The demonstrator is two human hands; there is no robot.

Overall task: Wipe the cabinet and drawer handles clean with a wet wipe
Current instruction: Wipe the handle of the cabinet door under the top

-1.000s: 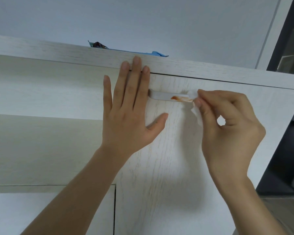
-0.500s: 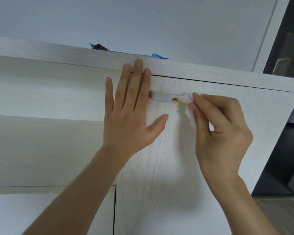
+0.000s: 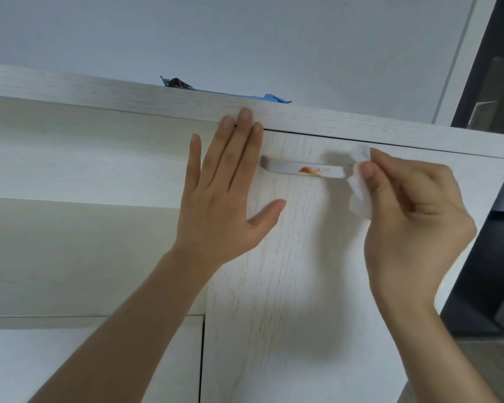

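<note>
Head view shows the left hand flat beside the handle, right hand pinching the wet wipe at its far end; next, likely sweeping across the orange smear.

A: ok quick count, what've we got?
B: two hands, left hand and right hand. one wet wipe, one handle with one reddish smear.
A: doors?
B: one cabinet door, plus one blue packet up top.
</note>
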